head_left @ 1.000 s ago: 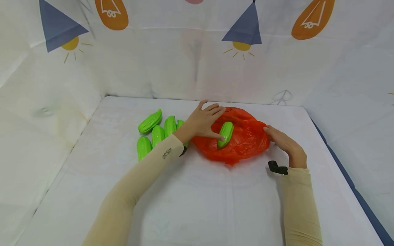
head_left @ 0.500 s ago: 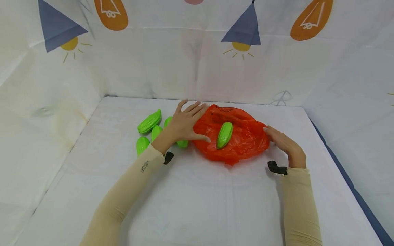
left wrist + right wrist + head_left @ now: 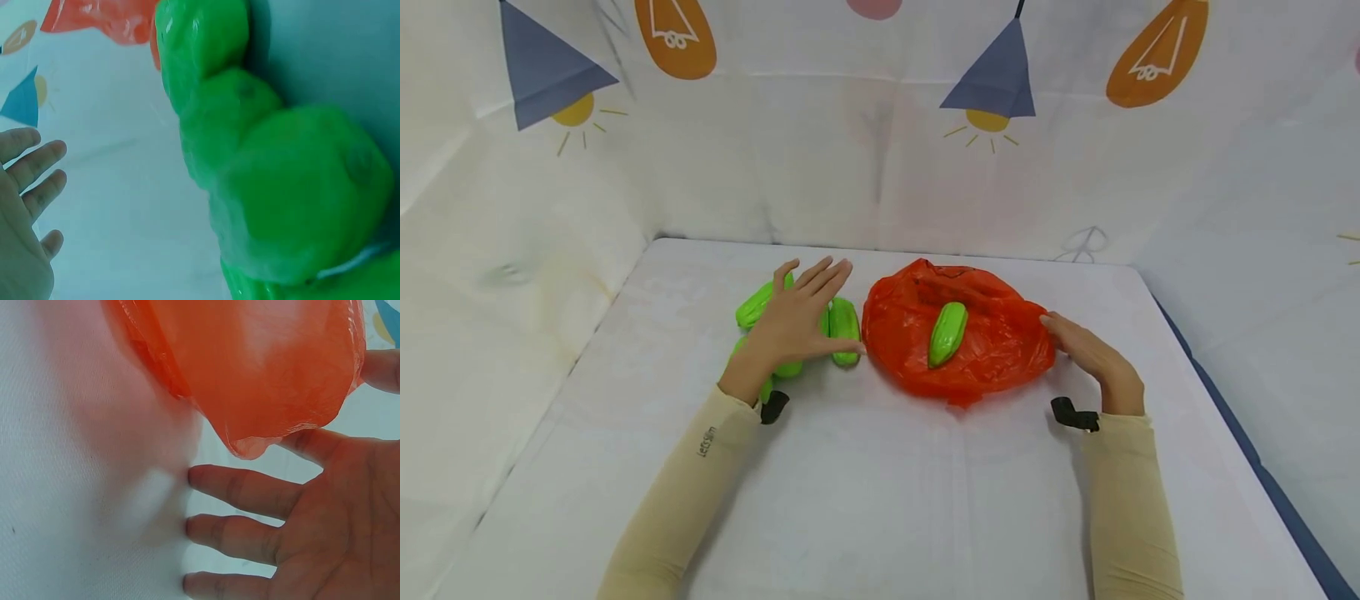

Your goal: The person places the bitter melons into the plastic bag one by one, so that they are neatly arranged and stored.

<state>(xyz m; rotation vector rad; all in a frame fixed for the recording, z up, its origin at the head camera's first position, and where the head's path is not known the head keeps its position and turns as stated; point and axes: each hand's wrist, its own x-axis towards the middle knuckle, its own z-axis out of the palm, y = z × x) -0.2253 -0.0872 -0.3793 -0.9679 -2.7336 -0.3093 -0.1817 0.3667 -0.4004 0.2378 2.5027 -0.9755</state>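
Note:
My left hand (image 3: 793,321) is spread open over a cluster of glossy green plastic cucumber-like vegetables (image 3: 845,331) on the left. It holds nothing; in the left wrist view its fingers (image 3: 44,165) are straight, apart from the vegetables (image 3: 300,194). One more green vegetable (image 3: 948,335) lies on a crumpled red plastic bag (image 3: 1000,358) in the middle. My right hand (image 3: 1090,350) touches the bag's right edge. In the right wrist view its thumb and index finger meet the bag (image 3: 262,362) at separate places, the index tip hidden behind it, the other fingers straight.
A white-covered table (image 3: 910,500) bears everything. A pale curtain (image 3: 820,167) printed with lamps and bulbs hangs behind and at the sides. Dark camera mounts (image 3: 1075,414) sit on both wrists.
My left hand has moved left, from above the vegetable on the bag, across to the cluster. The vegetable stays on the bag. My right hand stays at the bag's edge.

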